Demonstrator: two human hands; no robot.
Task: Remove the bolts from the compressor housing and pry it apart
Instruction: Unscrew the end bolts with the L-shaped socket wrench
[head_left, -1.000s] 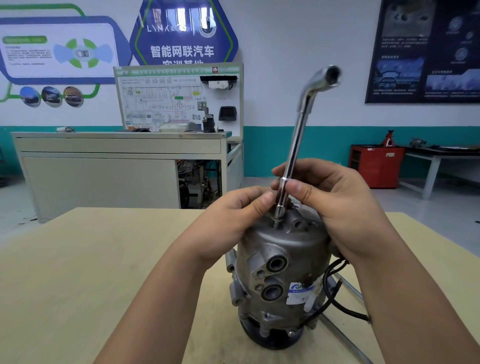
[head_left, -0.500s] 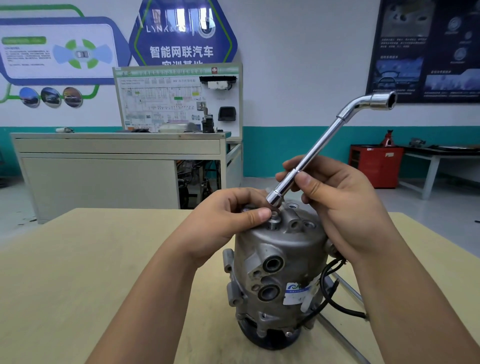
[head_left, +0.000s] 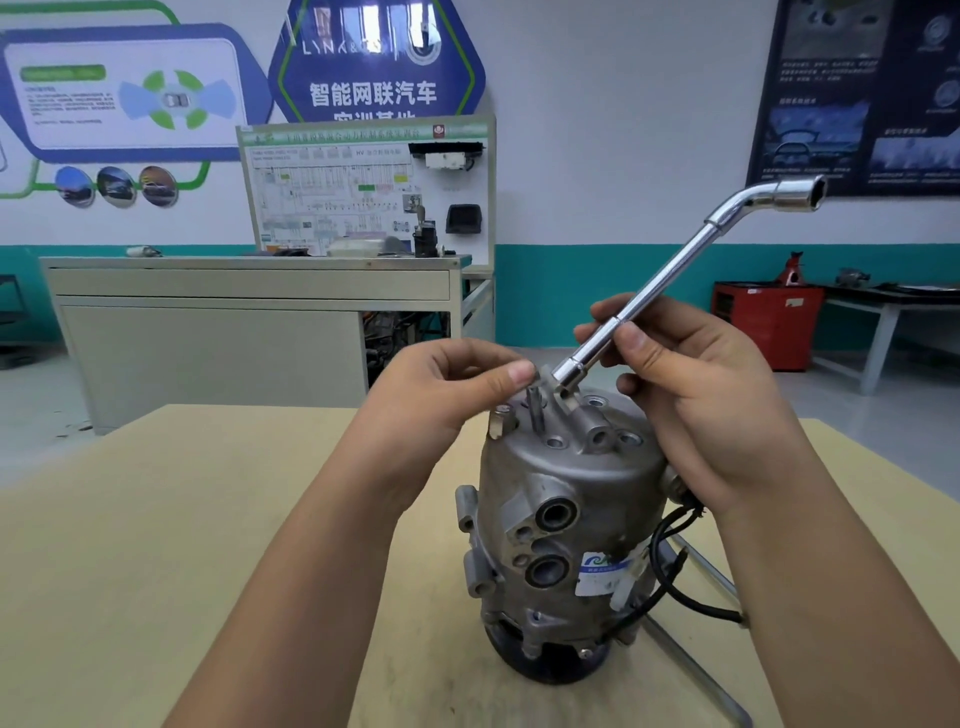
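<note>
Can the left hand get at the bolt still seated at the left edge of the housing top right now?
Probably yes for reach: the seated bolt lies uncovered just below the left hand. But that hand's fingers pinch the loose bolt, so it likely must set that down first.

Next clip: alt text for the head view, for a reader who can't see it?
A person's left hand pinches a bolt at the top of a grey compressor housing standing upright on a tan table. The right hand holds an L-shaped socket wrench tilted, its lower socket near the housing's top.
</note>
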